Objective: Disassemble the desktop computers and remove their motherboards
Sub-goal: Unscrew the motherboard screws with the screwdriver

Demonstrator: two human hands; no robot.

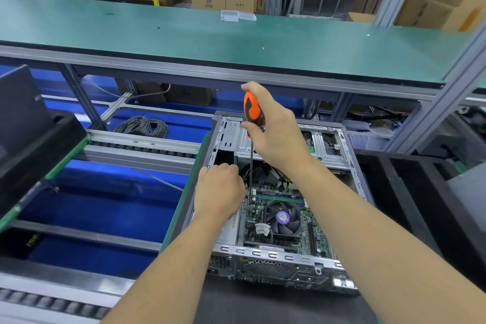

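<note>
A worker's right hand [273, 129] grips an upright orange screwdriver [252, 113], its tip on the motherboard [313, 229] inside the open case [263, 252]; the left hand [219, 191], fingers curled, apparently steadies the shaft.

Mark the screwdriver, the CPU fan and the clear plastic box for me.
screwdriver [251, 108], head view, on the orange handle.
CPU fan [282, 218], head view, on the purple hub label.
clear plastic box [238, 15], head view, on its middle, upper green shelf.
</note>
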